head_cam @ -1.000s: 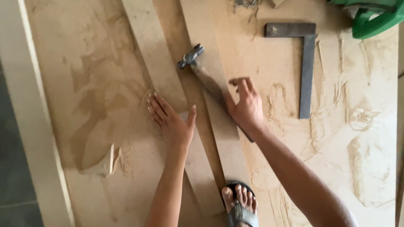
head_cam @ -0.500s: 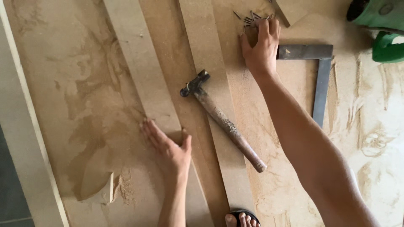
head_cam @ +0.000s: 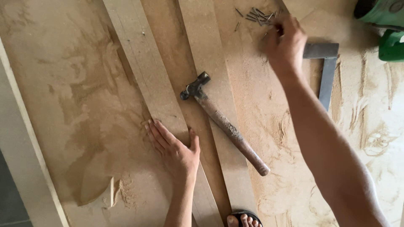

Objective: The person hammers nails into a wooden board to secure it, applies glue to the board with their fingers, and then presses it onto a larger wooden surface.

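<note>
Board surface: we see a broad, sawdust-covered wooden sheet (head_cam: pixel 63 84) filling nearly the whole frame; we cannot tell whether it is a tabletop or lies on the floor, though a sandalled foot (head_cam: pixel 244 219) shows at the bottom edge.
Long strips: we see two pale wooden strips running from the top of the frame down toward the bottom centre, the left strip (head_cam: pixel 143 71) and the right strip (head_cam: pixel 210 63), lying side by side with a narrow gap between them.
Left hand: our left hand (head_cam: pixel 174 149) lies flat with its fingers spread, pressing on the lower part of the left strip, left of centre.
Right hand: our right hand (head_cam: pixel 286 44) reaches to the upper right, fingers curled down at the pile of nails (head_cam: pixel 256 14); we cannot tell whether it already pinches one.
Hammer: the hammer (head_cam: pixel 223 122) lies untouched across the right strip at centre, head up-left, handle down-right.
Square: a metal try square (head_cam: pixel 328 71) lies right of the reaching hand, partly hidden by it.
Green tool: a green tool (head_cam: pixel 387 25) sits in the upper right corner.
Progress: we judge the strips laid out and steadied; no driven nail shows, and the hammering is not begun.
</note>
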